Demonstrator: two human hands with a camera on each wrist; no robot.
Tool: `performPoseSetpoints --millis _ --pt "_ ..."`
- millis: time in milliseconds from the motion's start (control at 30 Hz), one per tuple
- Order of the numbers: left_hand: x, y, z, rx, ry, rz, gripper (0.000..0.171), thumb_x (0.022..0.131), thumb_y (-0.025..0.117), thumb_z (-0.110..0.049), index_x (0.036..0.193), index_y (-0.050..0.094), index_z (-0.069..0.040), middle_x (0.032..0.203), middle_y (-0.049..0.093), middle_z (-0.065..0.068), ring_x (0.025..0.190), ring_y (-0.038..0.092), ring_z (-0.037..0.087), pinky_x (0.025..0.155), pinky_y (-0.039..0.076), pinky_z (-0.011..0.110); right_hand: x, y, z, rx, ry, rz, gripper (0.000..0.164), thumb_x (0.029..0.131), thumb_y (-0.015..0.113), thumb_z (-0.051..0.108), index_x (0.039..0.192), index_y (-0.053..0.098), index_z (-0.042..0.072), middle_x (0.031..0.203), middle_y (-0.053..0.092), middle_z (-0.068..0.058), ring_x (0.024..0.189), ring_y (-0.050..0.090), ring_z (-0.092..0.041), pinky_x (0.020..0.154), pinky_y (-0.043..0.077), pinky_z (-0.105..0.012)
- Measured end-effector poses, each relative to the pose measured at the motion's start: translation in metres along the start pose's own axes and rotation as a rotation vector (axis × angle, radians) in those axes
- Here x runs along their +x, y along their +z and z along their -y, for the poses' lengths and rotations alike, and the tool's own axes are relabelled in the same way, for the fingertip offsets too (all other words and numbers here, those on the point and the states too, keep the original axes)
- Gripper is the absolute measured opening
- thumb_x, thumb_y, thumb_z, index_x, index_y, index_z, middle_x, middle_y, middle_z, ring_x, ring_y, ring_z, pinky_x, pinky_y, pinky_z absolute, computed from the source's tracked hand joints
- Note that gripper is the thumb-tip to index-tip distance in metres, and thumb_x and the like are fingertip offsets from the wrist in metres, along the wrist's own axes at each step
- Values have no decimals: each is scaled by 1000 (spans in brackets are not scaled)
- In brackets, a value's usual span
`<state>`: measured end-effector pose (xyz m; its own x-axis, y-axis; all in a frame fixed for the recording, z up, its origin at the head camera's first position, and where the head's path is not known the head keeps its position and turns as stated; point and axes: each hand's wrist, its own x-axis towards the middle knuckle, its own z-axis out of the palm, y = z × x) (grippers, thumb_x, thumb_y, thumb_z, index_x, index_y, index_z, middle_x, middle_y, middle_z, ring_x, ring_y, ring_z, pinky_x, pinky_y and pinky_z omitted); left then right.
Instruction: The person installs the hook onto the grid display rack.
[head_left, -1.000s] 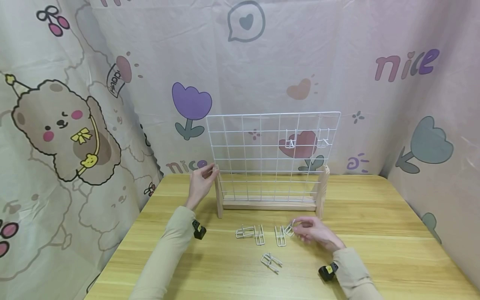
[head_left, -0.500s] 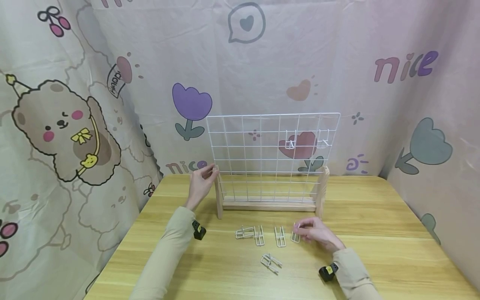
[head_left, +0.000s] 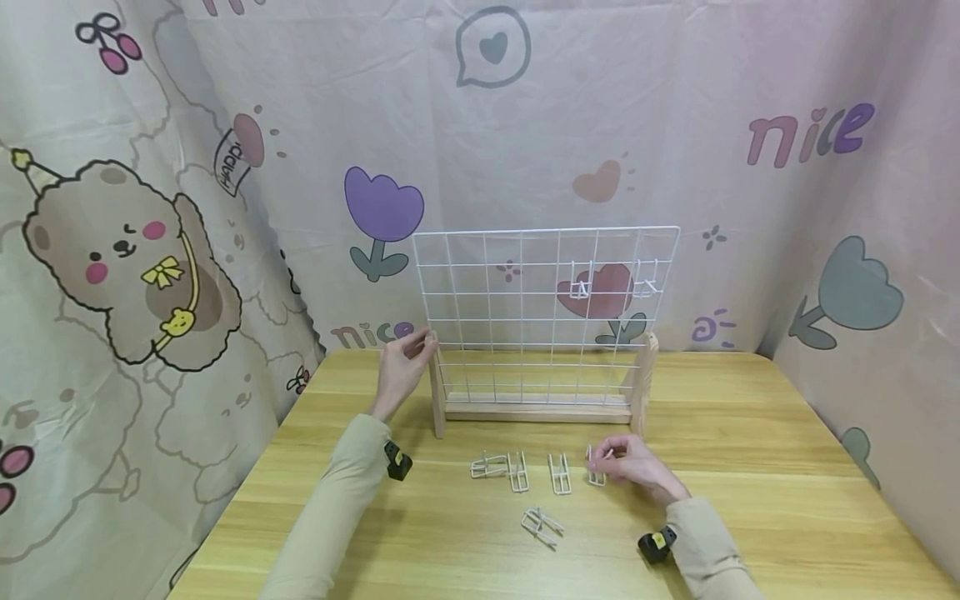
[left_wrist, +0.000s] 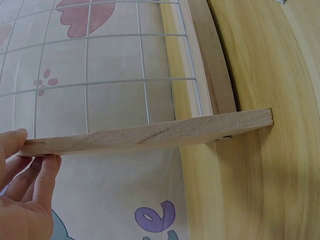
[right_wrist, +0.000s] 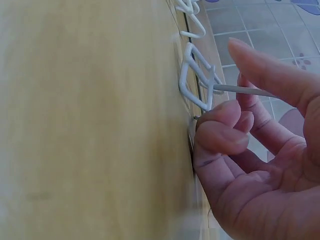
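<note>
Head view looks forward and down from farther back — both wrist views, close in, share the wire grid.

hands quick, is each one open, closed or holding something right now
Left hand: closed, pinching the top end of a wooden upright.
Right hand: closed, holding a white wire hook.

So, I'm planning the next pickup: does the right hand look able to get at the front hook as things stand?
Probably yes: the front hook lies near the right hand, with nothing seen between them. But its fingers are at another hook, which it may have to leave first.
</note>
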<state>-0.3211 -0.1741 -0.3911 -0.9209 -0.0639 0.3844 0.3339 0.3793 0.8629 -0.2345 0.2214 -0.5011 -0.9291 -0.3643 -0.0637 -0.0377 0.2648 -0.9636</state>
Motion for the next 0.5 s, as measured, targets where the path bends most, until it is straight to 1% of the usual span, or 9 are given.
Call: performPoseSetpoints --millis 33,100,233,367,500 --pt "0 0 0 0 -1 1 40 96 68 -18 132 64 0 129 68 22 117 69 35 99 58 39 0 0 1 -8 -2 -6 26 87 73 5 95 61 -17 81 63 7 61 48 -2 52 43 -15" --pt "0 0 0 3 -1 0 40 96 68 -18 132 64 0 129 68 22 117 69 35 100 58 39 0 1 2 -18 -6 -14 28 87 73 4 96 59 -19 78 61 8 59 46 -1 50 41 -15" --pt "1 0 1 15 5 -2 39 97 68 -19 131 65 0 128 68 22 116 69 35 99 58 40 0 1 2 -27 1 -40 27 86 74 5 92 59 -16 71 55 9 55 43 0 47 38 -13" --pt "0 0 1 18 8 -4 39 96 69 -19 131 65 0 128 69 22 115 70 35 99 59 41 0 2 1 -39 0 -76 24 85 75 3 89 58 -14 66 51 10 54 43 0 48 38 -13" --pt "0 0 1 12 9 -8 40 96 69 -19 130 65 0 127 69 22 116 70 35 99 58 41 2 3 1 -84 21 -122 23 82 76 3 89 59 -9 66 49 8 55 43 -1 48 38 -14"
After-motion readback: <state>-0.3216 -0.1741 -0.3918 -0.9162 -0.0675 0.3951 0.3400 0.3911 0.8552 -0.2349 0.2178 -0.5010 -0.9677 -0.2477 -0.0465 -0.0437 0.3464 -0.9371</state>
